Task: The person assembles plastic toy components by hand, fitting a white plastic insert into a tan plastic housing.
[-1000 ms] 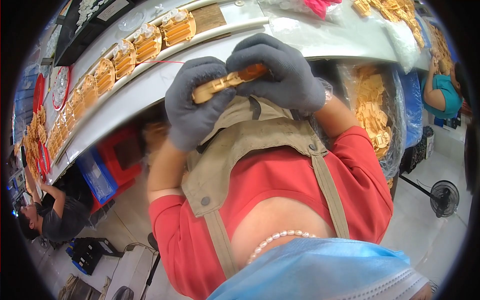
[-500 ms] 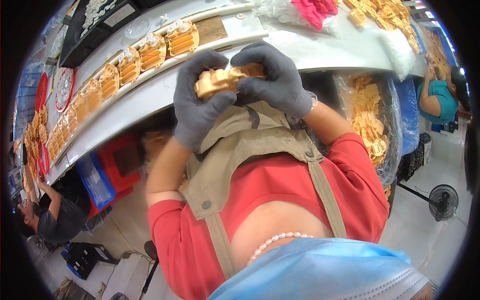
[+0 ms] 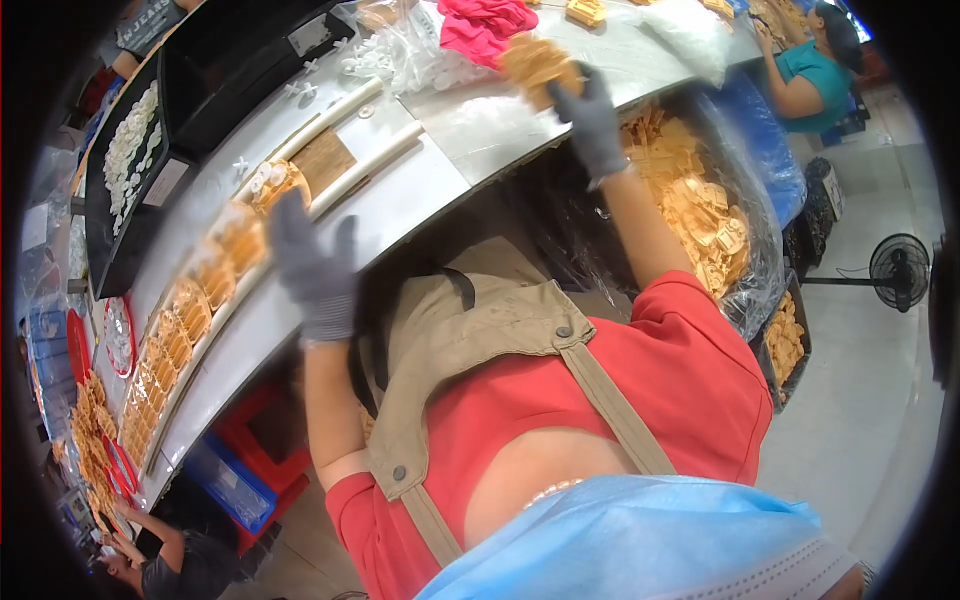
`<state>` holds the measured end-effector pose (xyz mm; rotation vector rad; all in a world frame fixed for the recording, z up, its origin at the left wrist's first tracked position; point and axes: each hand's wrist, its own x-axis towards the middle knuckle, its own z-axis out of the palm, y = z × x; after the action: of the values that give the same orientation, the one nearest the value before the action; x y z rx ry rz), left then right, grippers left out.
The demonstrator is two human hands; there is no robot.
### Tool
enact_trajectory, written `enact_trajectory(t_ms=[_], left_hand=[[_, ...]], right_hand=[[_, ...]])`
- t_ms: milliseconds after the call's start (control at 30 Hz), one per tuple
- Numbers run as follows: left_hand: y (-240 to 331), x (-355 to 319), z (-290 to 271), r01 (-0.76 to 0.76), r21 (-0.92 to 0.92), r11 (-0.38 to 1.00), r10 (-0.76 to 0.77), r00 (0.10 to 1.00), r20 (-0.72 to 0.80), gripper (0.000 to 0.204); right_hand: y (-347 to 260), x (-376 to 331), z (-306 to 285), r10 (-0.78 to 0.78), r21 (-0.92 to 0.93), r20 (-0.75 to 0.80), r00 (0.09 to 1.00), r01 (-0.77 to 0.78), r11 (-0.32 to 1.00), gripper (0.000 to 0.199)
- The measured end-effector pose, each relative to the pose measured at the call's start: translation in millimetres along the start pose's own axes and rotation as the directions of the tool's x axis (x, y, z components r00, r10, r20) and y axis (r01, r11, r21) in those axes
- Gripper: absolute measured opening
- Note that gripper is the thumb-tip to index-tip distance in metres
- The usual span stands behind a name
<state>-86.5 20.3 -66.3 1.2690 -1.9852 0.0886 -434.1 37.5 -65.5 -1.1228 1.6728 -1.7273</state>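
My right hand (image 3: pixel 592 122), in a dark grey glove, grips a yellow-orange molded plastic part (image 3: pixel 540 68) above the far side of the white table, beside a bright pink cloth (image 3: pixel 485 28). At the left, my left hand (image 3: pixel 312 262), in a matching glove, is smeared by motion but shows thumb and fingers apart, with nothing seen in it. Its fingertips are close to the near end of a row of orange plastic parts (image 3: pixel 238 240); whether they touch cannot be made out. The part nearest the hand (image 3: pixel 284 184) carries small white pieces.
Two white rails (image 3: pixel 385 150) flank the row, with a brown board (image 3: pixel 318 166) between them. Black bins (image 3: pixel 140 170) with white pieces stand behind. A plastic-lined container (image 3: pixel 705 220) of orange parts is below the table at right. Co-workers (image 3: pixel 800 80) sit at both sides.
Both hands were together around one orange part. My right hand has carried it away to the far right; my left has let go and moved left to the row. The view has turned.
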Motion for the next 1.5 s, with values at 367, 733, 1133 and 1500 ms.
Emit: enact_trajectory(t_ms=[367, 733, 1133, 1500], left_hand=[[-35, 20, 32, -0.086, 0.386, 0.919, -0.001, 0.975, 0.221, 0.045], [-32, 63, 52, 0.186, 0.083, 0.979, -0.196, 0.971, 0.14, 0.069], [-36, 58, 45, 0.625, -0.746, -0.23, -0.332, 0.67, 0.664, 0.043], [47, 42, 41, 0.538, -0.55, -0.639, -0.104, 0.648, 0.754, 0.059]], right_hand=[[82, 126, -102, 0.281, 0.358, -0.114, 0.953, -0.224, 0.906, 0.046], [285, 57, -267, 0.456, -0.671, -0.315, 0.832, -0.535, 0.514, 0.038], [265, 69, -260, 0.566, -0.722, -0.153, 0.81, -0.483, 0.495, 0.063], [73, 16, -167, 0.341, 0.664, 0.052, 0.939, -0.287, 0.69, 0.027]])
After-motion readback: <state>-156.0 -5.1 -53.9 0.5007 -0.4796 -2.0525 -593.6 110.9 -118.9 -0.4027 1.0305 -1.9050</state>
